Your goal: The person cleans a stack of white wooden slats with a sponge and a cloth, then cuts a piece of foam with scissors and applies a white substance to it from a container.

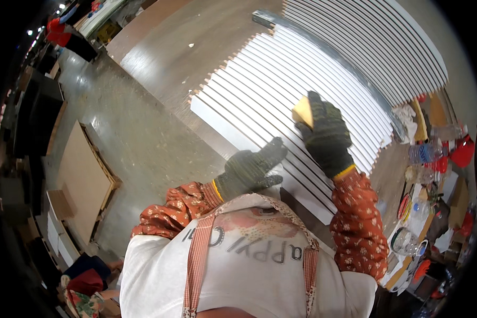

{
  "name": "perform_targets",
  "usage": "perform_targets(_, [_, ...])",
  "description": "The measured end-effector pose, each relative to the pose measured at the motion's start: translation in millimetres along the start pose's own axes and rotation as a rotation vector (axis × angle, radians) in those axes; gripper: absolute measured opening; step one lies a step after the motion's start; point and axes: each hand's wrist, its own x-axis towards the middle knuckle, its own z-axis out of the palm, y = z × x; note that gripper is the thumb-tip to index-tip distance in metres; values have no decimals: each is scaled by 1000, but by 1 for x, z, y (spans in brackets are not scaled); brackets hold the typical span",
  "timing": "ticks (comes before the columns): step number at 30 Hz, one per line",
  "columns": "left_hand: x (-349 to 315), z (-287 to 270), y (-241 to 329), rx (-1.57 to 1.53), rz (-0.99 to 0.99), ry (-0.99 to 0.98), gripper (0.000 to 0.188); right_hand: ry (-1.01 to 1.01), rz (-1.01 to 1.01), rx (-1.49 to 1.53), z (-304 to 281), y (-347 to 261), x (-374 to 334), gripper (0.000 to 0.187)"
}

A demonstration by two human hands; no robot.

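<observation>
Rows of long white strips [259, 79] with dark gaps between them lie side by side on a brown board. My right hand [327, 132], in a dark knitted glove, is over the strips and grips a yellow pad [302, 112], perhaps a sponge or folded sandpaper. The pad sits between thumb and fingers, partly covered by them. By the near edge of the strips is my left hand [252, 168], gloved alike. Its thumb and fingers are stretched apart, and nothing shows in them.
A long grey bar [334, 50] separates these strips from a second batch of dark-edged strips [371, 45]. To the right stand plastic bottles [426, 152], a red container [462, 152] and cluttered tools. Flat brown boards [85, 180] lie at left. People are at far left and lower left.
</observation>
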Motion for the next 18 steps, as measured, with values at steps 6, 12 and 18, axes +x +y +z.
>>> perform_targets(6, [11,-25,8,-258,-156,-340,58,-155,-90,73,39,-65,107,65])
perform_targets(12, [6,-15,14,-338,-14,-147,57,155,-323,159,106,-81,196,62])
perform_targets(18, [-5,15,9,-300,-4,-102,53,75,-482,254,88,-99,170,65])
